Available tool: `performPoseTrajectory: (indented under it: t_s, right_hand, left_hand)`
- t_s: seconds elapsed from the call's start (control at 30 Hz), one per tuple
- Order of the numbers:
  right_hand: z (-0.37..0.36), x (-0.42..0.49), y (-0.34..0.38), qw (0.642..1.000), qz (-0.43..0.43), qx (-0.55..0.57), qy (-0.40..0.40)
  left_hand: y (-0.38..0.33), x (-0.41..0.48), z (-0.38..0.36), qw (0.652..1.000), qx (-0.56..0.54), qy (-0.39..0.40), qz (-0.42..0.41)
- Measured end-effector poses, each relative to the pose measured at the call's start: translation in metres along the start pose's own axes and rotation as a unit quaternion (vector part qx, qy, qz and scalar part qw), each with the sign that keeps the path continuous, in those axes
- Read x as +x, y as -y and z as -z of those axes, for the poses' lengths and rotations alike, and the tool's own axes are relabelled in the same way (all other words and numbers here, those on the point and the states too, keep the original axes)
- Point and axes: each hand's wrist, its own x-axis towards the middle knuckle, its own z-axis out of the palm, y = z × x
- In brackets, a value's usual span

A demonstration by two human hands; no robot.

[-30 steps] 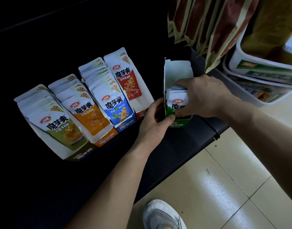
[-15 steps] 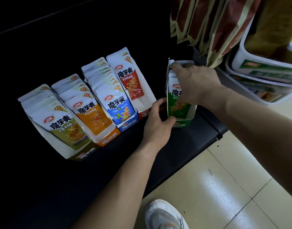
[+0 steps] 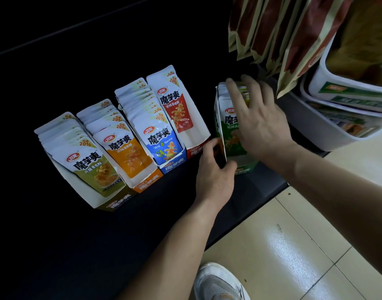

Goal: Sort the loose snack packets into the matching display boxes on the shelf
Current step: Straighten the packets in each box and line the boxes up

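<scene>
Shop: dark shelf (image 3: 246,191) with branded snack display boxes (image 3: 142,185), hanging packets (image 3: 294,35), tiled floor (image 3: 294,245).

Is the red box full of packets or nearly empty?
Nearly empty. The red box holds only one or two red packets leaning at its back, with bare white card showing in front of them.

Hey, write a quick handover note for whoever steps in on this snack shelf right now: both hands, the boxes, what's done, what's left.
Left hand grips the green box at its front-left corner. Right hand, fingers straight, presses on the green packets in it.
Olive box, orange box, blue box and red box stand in a row on the black shelf; the green box stands apart, to their right.
Done: every packet in view sits in a matching box.
Left: probably slide the green box up to the row.
</scene>
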Motion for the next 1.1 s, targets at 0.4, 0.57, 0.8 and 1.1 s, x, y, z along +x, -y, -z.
performPoseTrajectory:
  t_s: [0.4,0.57,0.8,1.1]
  right_hand:
    - [-0.003,-0.014,-0.006,0.996,-0.033,0.064,0.046]
    - [-0.013,0.004,-0.003,0.999,-0.006,0.000,0.034]
    - [-0.011,0.004,-0.003,0.998,0.044,-0.035,0.001]
    - [-0.005,0.012,-0.010,0.998,0.055,-0.002,0.036]
  left_hand:
    - [0.010,0.002,0.006,1.000,0.002,0.022,-0.016]
    - [0.009,0.003,0.007,0.999,-0.001,0.030,-0.023]
    - [0.012,0.006,0.011,0.998,-0.005,0.045,-0.032]
    - [0.014,0.008,0.014,0.997,-0.016,0.057,-0.041]
